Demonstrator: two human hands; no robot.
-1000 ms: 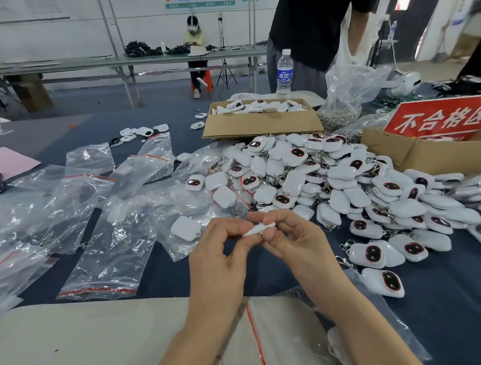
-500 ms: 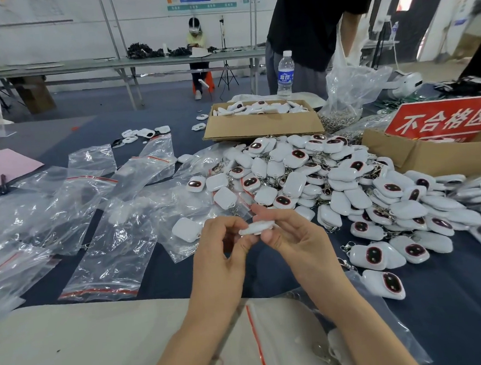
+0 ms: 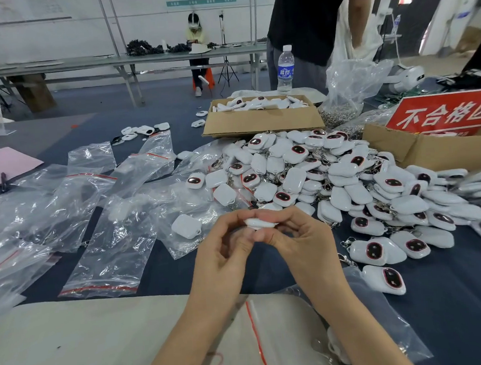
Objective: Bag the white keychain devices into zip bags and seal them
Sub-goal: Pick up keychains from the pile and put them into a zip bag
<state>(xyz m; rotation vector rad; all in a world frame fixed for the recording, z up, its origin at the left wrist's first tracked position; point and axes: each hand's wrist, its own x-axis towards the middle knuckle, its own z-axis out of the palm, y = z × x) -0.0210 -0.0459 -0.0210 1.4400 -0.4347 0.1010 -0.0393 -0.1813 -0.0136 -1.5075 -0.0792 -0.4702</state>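
Note:
Both hands meet over the dark blue table, pinching one white keychain device edge-on between their fingertips. My left hand grips its left end, my right hand its right end. A big pile of white keychain devices, many with a dark oval face, spreads to the right. One loose device lies on a clear bag just left of my hands. Empty zip bags with red seal strips cover the table's left half. Another zip bag lies under my forearms.
A cardboard box of devices stands behind the pile, with a water bottle beyond it. A red sign sits in another cardboard box at right. A standing person in black holds a plastic bag. A grey pad lies at the near edge.
Both hands have kept hold of the same device and lifted it slightly; it has turned a little between my fingertips. Nothing else on the table has moved.

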